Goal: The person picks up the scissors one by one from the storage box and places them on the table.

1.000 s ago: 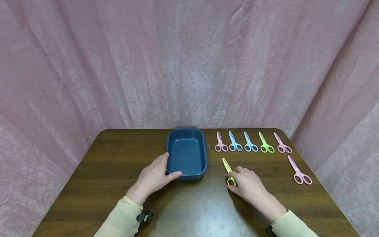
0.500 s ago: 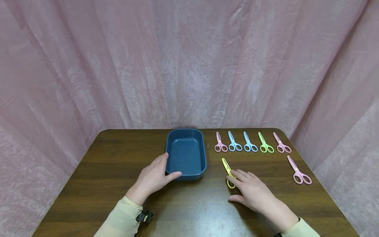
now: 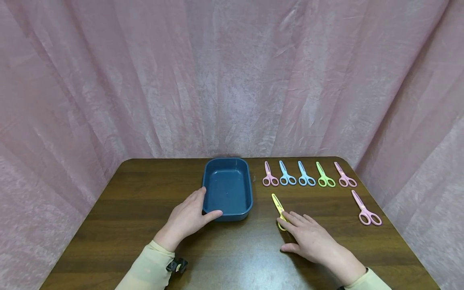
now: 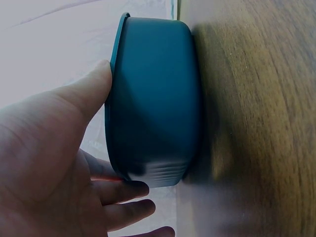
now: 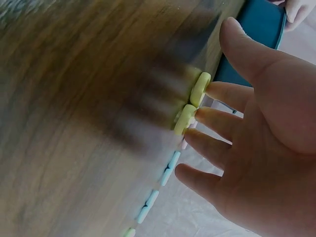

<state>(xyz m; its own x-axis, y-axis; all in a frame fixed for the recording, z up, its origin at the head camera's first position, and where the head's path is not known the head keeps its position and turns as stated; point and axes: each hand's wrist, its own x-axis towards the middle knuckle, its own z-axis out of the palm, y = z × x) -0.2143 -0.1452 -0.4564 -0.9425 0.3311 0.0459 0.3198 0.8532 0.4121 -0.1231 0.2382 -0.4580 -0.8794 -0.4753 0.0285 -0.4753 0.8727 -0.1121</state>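
Note:
My left hand [image 3: 186, 217] rests at the near left corner of a blue rectangular plastic bin [image 3: 237, 212]. Its thumb touches the near rim and its fingers lie along the left side; in the left wrist view the thumb [image 4: 94, 84] meets the lip, and the lower fingers stick out past the wall. To the right of the bin lies a pair of yellow scissors [image 3: 277, 203], blades pointing away. Over its finger loops spreads my right hand [image 3: 308, 239], fingers straight, fingertips right at the handles. In the right wrist view both yellow loops [image 5: 199, 90] stand by the fingertips.
Behind the right hand runs a row of scissors: pink [image 3: 270, 176], blue [image 3: 287, 175], another blue [image 3: 306, 176], green [image 3: 325, 176] and pink [image 3: 345, 177]. Another pink pair [image 3: 366, 211] lies near the right table edge. Pink curtains [image 3: 232, 80] hang behind the wooden table [image 3: 145, 185].
The right hand's fingers have straightened and let go of the yellow scissors, and the hand has shifted slightly toward me. The left hand and the bin have stayed put.

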